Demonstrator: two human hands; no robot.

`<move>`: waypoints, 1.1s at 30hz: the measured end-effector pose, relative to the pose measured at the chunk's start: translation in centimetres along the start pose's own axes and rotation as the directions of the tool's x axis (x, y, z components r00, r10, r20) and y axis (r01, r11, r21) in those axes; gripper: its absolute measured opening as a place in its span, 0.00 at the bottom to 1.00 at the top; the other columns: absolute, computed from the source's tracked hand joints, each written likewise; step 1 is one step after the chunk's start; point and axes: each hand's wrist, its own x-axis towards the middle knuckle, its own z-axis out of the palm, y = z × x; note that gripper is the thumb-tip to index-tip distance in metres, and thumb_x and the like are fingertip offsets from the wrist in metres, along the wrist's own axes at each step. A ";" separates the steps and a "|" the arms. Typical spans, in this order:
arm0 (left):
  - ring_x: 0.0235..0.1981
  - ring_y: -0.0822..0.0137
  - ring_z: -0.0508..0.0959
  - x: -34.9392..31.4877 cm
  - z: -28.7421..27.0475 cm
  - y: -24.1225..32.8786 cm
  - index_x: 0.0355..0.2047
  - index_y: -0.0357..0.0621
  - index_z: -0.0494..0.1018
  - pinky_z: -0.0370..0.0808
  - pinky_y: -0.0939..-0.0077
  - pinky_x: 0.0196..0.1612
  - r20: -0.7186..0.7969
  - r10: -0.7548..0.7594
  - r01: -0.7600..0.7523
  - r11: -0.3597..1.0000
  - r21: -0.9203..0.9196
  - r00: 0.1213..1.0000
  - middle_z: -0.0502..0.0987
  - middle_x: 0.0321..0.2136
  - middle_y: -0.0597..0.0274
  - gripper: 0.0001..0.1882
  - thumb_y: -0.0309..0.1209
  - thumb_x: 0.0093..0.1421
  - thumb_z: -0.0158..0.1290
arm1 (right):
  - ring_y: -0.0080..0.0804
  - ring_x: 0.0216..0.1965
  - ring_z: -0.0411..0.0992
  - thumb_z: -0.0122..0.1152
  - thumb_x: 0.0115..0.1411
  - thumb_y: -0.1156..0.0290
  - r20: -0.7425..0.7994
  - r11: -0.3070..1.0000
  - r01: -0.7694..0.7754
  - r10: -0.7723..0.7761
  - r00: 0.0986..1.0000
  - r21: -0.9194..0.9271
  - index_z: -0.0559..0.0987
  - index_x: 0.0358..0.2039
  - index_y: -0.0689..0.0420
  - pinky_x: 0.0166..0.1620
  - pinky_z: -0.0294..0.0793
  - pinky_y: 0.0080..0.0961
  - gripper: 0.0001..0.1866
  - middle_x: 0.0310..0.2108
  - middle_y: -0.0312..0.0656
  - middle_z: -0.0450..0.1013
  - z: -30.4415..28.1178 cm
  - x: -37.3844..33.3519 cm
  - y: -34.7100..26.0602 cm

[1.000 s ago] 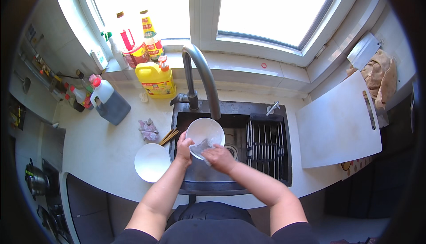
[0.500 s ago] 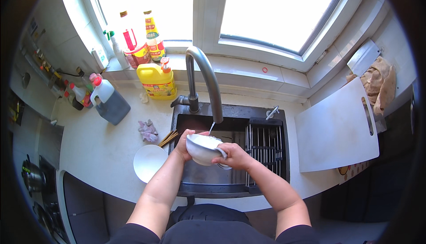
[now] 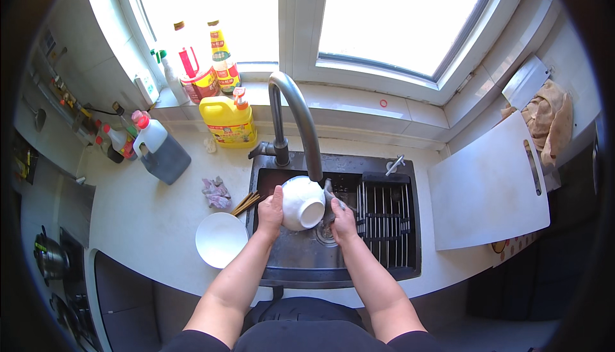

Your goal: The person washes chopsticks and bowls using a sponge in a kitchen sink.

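**Bowl held under the tap, both hands on it**

While daylight pours through the window, the left hand (image 3: 270, 209) is clamped on the near left side of a white bowl (image 3: 302, 203), holding it tipped on its side over the sink (image 3: 301, 259), foot ring facing the person. And the right hand (image 3: 343, 219) is pressed in from the bowl's right, fingers closed on a grey cloth (image 3: 328, 197) against the bowl's wall. So both hands are shut, one on each side, with the bowl between them.

The bowl sits directly beneath the spout of the curved grey tap (image 3: 296, 116); whether water is running, I cannot tell. Right of the bowl, a dark slatted rack (image 3: 385, 211) fills the sink's right half. Left of the sink, on the pale bench (image 3: 147, 217), a second white bowl (image 3: 221, 239) stands empty at the sink's near left corner, and wooden chopsticks (image 3: 245, 203) lie across the sink's left edge just behind it. A crumpled pinkish rag (image 3: 216, 192) lies a little further left. Behind the sink's left corner stands a yellow jug with an orange cap (image 3: 229, 120). Well right of the sink, a white cutting board (image 3: 488, 188) rests on the bench.
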 end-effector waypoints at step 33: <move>0.15 0.54 0.71 -3.7 2.6 2.4 0.19 0.37 0.71 0.64 0.64 0.21 -0.029 0.545 -0.486 0.769 0.415 0.838 0.69 0.14 0.48 0.29 0.48 0.65 0.36 | 0.52 0.51 0.59 0.53 0.54 0.49 0.158 0.140 0.318 -0.644 0.749 -0.938 0.65 0.53 0.56 0.53 0.59 0.45 0.31 0.49 0.54 0.60 9.1 -2.2 -2.1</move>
